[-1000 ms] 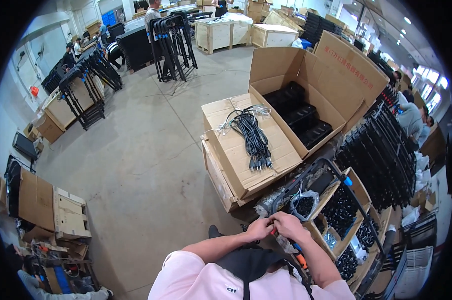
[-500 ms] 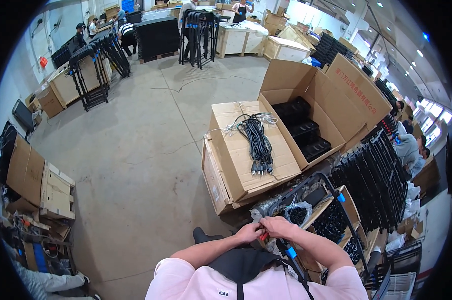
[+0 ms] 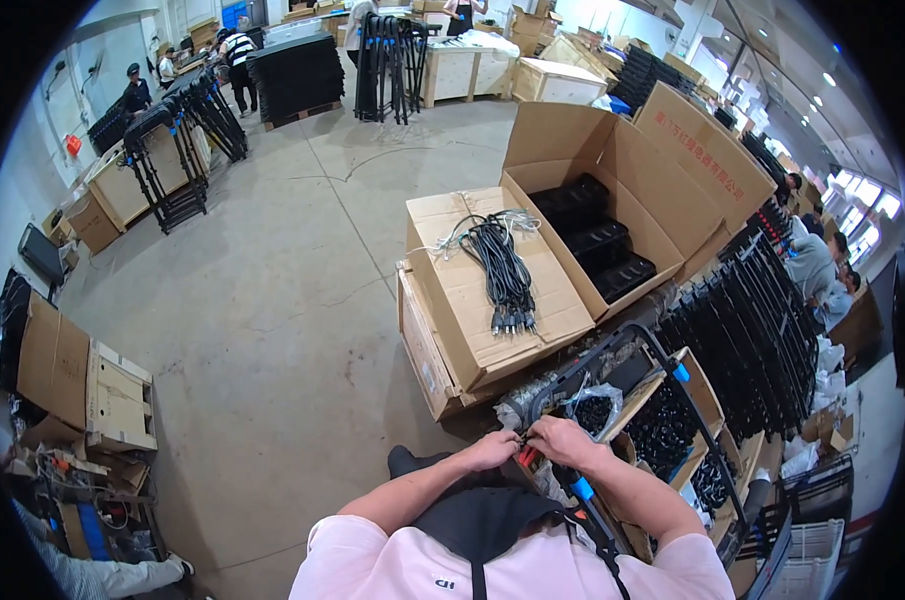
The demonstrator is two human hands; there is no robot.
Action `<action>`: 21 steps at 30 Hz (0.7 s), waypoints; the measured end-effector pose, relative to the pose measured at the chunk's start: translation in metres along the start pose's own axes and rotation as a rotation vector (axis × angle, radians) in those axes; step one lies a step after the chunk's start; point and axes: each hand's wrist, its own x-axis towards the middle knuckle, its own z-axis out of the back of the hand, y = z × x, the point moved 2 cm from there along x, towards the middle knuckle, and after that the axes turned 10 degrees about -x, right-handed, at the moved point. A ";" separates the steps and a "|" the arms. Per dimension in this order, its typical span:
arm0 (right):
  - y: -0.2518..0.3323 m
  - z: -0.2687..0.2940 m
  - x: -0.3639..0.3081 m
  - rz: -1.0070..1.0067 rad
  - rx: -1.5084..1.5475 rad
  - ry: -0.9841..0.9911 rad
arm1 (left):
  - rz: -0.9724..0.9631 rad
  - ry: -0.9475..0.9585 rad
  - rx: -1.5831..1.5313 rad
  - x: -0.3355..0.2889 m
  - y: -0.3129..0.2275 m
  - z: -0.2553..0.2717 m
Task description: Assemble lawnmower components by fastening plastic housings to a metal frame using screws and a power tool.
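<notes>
Both hands meet in front of my apron (image 3: 477, 525), at the near left end of a black tubular frame (image 3: 602, 348) with blue clips. My left hand (image 3: 492, 451) is closed in a pinch, its fingertips by the frame's tube. Just right of it, my right hand (image 3: 564, 441) is curled with its fingers pressed together at the same spot. What either one pinches is too small and covered to make out. A red object (image 3: 526, 456), perhaps a tool's handle, shows just below the fingertips.
Ahead stands a carton (image 3: 442, 265) with a bundle of black power cords (image 3: 505, 275) on top. Beside it, an open carton (image 3: 687, 190) holds black moulded parts (image 3: 597, 240). Bins of small black parts (image 3: 662, 435) lie right, near stacked black frames (image 3: 742, 340). Other people work farther off.
My hands have drawn slightly apart at the fingertips, and the right one is more curled. The red object shows more. The whole view has shifted a little.
</notes>
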 end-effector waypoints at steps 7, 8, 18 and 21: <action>-0.004 0.002 -0.005 -0.038 0.243 -0.176 | 0.058 0.073 -0.325 -0.010 -0.026 0.013; -0.008 -0.002 -0.007 -0.060 0.245 -0.201 | 0.063 0.093 -0.360 -0.010 -0.033 0.015; 0.001 -0.012 -0.004 -0.174 0.379 -0.201 | 0.168 0.113 -0.424 -0.015 -0.023 0.020; 0.003 -0.011 -0.005 -0.165 0.397 -0.195 | 0.130 0.097 -0.378 -0.017 -0.028 0.018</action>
